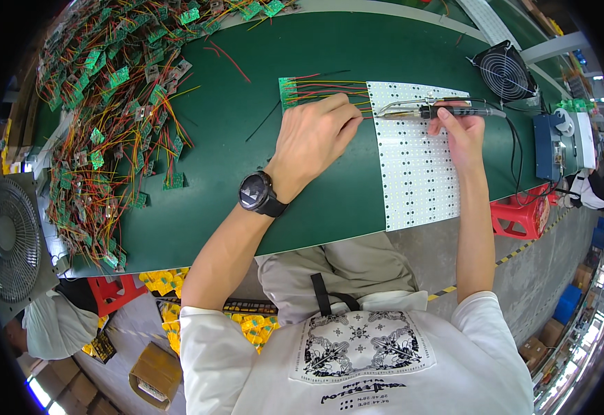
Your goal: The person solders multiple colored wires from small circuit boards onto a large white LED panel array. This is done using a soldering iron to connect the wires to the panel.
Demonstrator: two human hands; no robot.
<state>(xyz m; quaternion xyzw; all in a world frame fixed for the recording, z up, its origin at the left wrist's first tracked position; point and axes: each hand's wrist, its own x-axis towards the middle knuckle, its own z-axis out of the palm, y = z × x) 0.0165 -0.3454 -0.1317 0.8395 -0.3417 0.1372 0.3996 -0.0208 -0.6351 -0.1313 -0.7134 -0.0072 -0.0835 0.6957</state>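
Observation:
My left hand [314, 136] is closed in a pinch on a thin wire at the left edge of a white LED panel [419, 187]. Just beyond that hand lies a green circuit board [287, 88], from which red and yellow wires [333, 86] run to the panel's edge. Held in my right hand [464, 135] is a soldering iron [462, 111] with a thin metal feed tube beside its shaft. Its tip points left, by the panel's edge near my left fingertips. Whether the tip touches the wire is too small to tell.
A large heap of small green boards with wires [115, 124] covers the table's left side. A small black fan [504, 72] and a blue box-shaped unit [550, 146] stand at the right. The iron's black cable [516, 152] hangs there. A red stool [521, 216] is below.

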